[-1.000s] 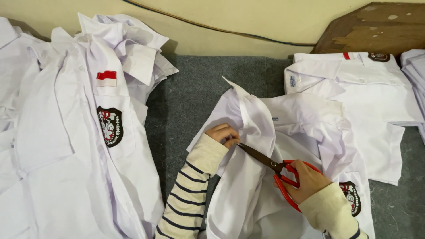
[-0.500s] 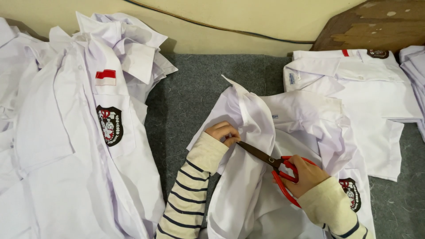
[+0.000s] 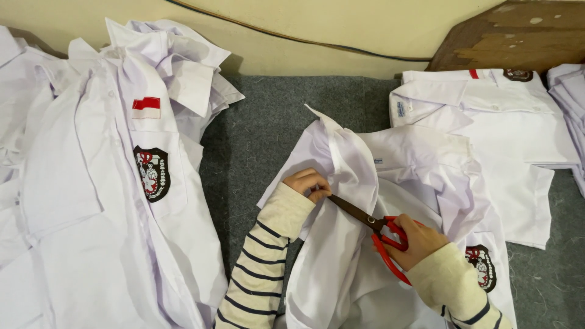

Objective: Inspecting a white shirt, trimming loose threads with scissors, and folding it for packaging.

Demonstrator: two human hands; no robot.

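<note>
A white shirt lies crumpled on the grey felt surface in front of me. My left hand pinches a fold of its cloth near the raised collar edge. My right hand grips red-handled scissors, fingers through the loops. The dark blades point up-left and their tips reach my left fingers at the fold. A round black-and-red badge shows on the shirt beside my right wrist. Both arms wear cream sleeves with dark stripes.
A heap of white shirts with a red-and-white patch and a black badge fills the left side. A folded stack of white shirts lies at the right. A brown wooden board and a dark cable stand against the cream wall.
The scissors and my right hand have shifted very slightly; my left hand stays pinched on the same fold. The view has barely drifted.
</note>
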